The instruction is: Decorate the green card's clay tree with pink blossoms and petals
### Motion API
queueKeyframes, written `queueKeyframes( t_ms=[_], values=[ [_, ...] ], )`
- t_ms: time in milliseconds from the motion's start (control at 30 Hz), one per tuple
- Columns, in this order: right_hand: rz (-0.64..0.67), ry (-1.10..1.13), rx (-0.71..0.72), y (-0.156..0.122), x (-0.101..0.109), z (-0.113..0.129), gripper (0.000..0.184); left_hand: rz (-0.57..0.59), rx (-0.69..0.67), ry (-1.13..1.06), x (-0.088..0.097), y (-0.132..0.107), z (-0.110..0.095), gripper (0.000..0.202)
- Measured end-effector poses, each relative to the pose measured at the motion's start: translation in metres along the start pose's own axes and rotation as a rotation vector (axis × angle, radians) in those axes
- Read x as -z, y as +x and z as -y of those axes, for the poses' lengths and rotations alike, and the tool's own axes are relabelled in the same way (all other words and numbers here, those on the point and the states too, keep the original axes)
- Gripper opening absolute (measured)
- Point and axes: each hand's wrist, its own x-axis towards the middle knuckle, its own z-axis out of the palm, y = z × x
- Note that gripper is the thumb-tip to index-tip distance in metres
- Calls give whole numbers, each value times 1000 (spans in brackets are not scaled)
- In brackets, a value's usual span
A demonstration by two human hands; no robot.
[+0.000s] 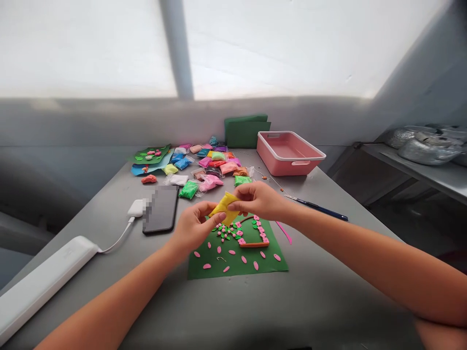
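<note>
Between my two hands I hold a small yellow packet of modelling clay (227, 203), up in front of me. My left hand (195, 224) pinches its left side, and my right hand (255, 199) grips its upper right edge with thumb and fingers. Below them lies a dark green sheet (235, 267) bearing pink flowers (260, 223), green leaves and a brown clay strip (254, 245). Several loose pink ovals (243, 259) are spread over its near half. My hands and the packet hide part of the sheet's far side.
Several coloured clay packets (218, 156) cover the table's back. A pink basket (284, 163) stands back right, with a dark blue pen-like tool (321, 208) nearer. On the left lie a black phone (160, 210) and a white power strip (47, 282) with a plugged charger (136, 208).
</note>
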Motion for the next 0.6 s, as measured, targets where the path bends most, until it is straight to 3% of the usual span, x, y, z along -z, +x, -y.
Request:
queueKeyframes(
  t_ms=[67,167,367,467,600],
  values=[
    [78,21,5,18,7,-6,54,-9,31,-47,3,1,0,34],
    [9,-11,-4,55,20,-18,67,-35,80,-109,3,1,-1,37],
    [-221,-344,-121,148,45,-42,30,-144,120,-196,4,4,-1,41],
    [-232,-490,-131,192,51,-51,34,-212,122,-237,6,8,3,40],
    [-150,-603,-160,232,55,-62,32,-265,143,-289,12,14,7,39]
  ],
)
